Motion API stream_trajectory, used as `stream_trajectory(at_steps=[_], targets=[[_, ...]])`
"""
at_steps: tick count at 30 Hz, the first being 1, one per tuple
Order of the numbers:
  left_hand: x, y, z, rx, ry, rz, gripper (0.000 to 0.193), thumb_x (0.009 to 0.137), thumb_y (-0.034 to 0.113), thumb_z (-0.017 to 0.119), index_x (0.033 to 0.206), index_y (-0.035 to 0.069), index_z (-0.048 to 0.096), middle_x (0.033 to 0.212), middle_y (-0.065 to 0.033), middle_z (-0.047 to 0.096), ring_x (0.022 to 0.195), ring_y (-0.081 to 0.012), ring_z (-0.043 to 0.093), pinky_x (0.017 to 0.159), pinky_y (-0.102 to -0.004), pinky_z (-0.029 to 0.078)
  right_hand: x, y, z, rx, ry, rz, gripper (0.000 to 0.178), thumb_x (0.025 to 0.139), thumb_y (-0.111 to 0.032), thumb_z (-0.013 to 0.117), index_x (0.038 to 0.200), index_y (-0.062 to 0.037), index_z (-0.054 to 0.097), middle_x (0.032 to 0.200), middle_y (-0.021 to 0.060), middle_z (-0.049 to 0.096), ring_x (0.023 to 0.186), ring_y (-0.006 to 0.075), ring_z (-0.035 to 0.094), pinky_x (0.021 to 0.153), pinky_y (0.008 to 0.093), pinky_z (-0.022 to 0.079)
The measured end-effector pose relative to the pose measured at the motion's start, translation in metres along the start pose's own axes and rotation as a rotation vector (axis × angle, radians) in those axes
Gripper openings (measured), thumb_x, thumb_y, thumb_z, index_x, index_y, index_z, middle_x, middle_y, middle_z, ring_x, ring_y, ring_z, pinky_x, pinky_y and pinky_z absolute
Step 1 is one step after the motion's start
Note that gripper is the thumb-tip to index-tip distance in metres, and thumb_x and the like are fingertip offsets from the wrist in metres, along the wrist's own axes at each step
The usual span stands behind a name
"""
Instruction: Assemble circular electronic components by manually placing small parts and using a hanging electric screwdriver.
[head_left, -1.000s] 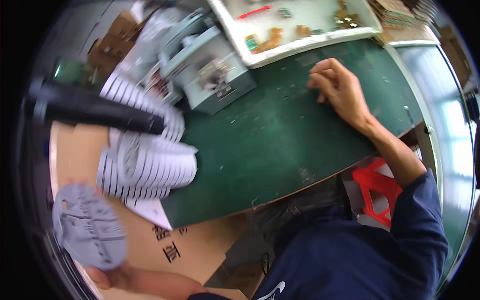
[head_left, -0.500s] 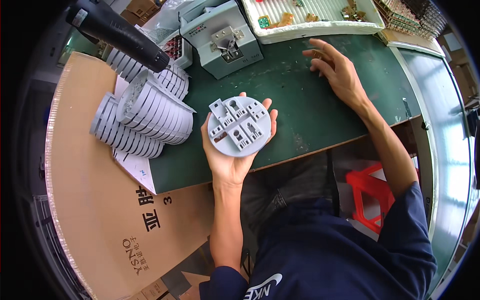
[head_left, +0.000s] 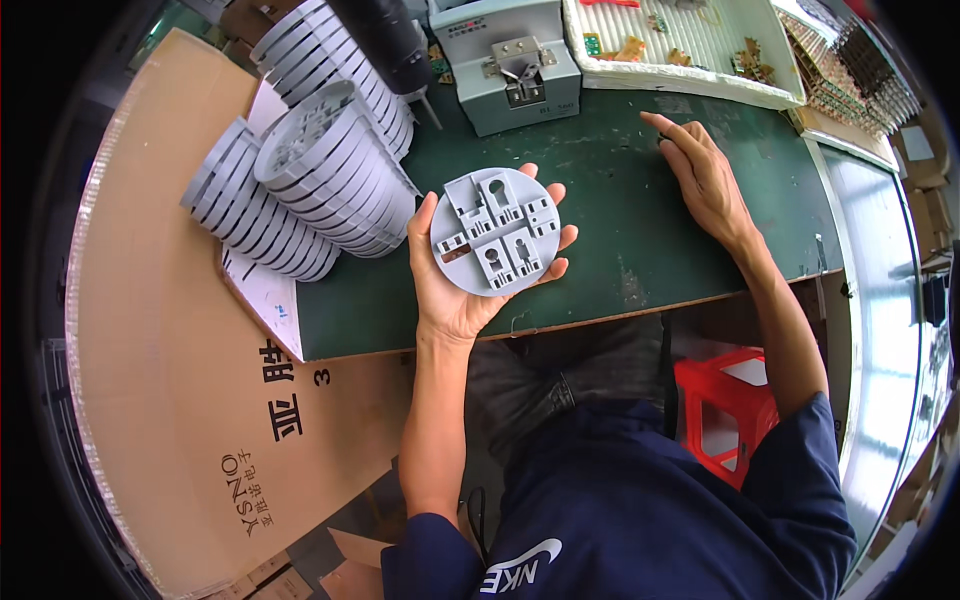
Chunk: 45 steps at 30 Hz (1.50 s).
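Note:
My left hand (head_left: 450, 300) holds a round light-grey plastic disc (head_left: 472, 262) from below, palm up, with fingertips showing past its far and right edges. Moulded slots, raised walls and keyhole-shaped openings cover the disc's upper face. My right hand (head_left: 712, 185) hovers over the green tabletop, to the right of the disc, with the index finger stretched out and the others loosely bent. Nothing can be seen between its fingers. A black electric screwdriver (head_left: 385, 40) hangs at the top, its thin bit pointing down beside a grey box-shaped screw feeder (head_left: 525, 105).
Stacks of similar grey discs (head_left: 335, 185) lean on the left of the green table (head_left: 600, 230). A white foam tray (head_left: 690, 80) with small circuit parts stands at the back right. Large cardboard (head_left: 180, 330) borders the left, and a red stool (head_left: 730, 410) is below the table edge.
The whole view has shifted. The disc in my left hand is slightly turned and farther from the table edge. The screwdriver appears farther right, and my right hand's index finger is straighter.

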<state>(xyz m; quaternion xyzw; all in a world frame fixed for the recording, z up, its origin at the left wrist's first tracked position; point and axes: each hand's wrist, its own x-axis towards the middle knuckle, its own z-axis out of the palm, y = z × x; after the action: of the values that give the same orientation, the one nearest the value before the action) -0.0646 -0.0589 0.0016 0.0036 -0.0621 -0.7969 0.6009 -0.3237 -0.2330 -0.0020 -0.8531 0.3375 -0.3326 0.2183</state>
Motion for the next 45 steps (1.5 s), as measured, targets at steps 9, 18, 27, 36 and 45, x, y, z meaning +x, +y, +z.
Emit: stream_trajectory(at_steps=[9,18,27,36,45], targets=[[-0.003,0.006,-0.001,0.282,0.067,0.067,0.089,0.096,0.063,0.051,0.154,-0.004,0.035,0.151,-0.033,0.044,0.128,-0.05,0.056,0.1,-0.0591,0.054,-0.002,0.0,0.001,-0.058,0.034,-0.049,0.04,0.098,-0.004,0.064,0.138,-0.0077,0.062,0.102,0.0156,0.064,0.091,0.0324,0.063,0.085,0.039,0.051],[-0.007,0.006,0.007,0.607,0.11,0.14,0.084,0.099,0.058,0.051,0.15,-0.009,0.041,0.143,-0.0292,0.055,0.119,-0.0385,0.064,0.096,-0.0501,0.057,-0.005,0.006,0.007,-0.224,0.084,-0.176,0.04,0.092,-0.005,0.072,0.131,-0.0098,0.066,0.106,0.0146,0.068,0.087,0.0311,0.067,0.08,0.0386,0.055],[0.021,-0.036,0.007,2.507,0.501,0.701,0.082,0.077,0.039,0.083,0.14,-0.005,0.055,0.143,-0.0291,0.053,0.129,-0.0451,0.049,0.109,-0.0514,0.041,-0.005,-0.053,0.008,0.148,0.037,0.137,0.032,0.096,-0.006,0.07,0.128,-0.0045,0.069,0.109,0.0059,0.069,0.094,0.0111,0.066,0.086,0.0282,0.054],[-0.008,-0.025,0.006,2.505,0.466,0.539,0.124,0.065,0.051,0.094,0.157,-0.001,0.029,0.16,-0.028,0.032,0.147,-0.0461,0.032,0.119,-0.0547,0.031,-0.007,-0.074,0.011,0.768,-0.177,0.304,0.039,0.101,-0.018,0.069,0.134,0.0004,0.064,0.119,0.0078,0.07,0.105,0.0124,0.065,0.097,0.0295,0.053],[-0.011,-0.027,0.014,2.042,0.369,0.843,0.075,0.082,0.033,0.087,0.142,0.002,0.056,0.149,-0.0185,0.052,0.137,-0.0347,0.051,0.113,-0.0456,0.041,-0.011,-0.078,0.029,1.312,-0.33,0.307,0.041,0.102,-0.02,0.065,0.137,0.0012,0.059,0.135,0.0199,0.064,0.114,0.0217,0.068,0.104,0.0352,0.054]])
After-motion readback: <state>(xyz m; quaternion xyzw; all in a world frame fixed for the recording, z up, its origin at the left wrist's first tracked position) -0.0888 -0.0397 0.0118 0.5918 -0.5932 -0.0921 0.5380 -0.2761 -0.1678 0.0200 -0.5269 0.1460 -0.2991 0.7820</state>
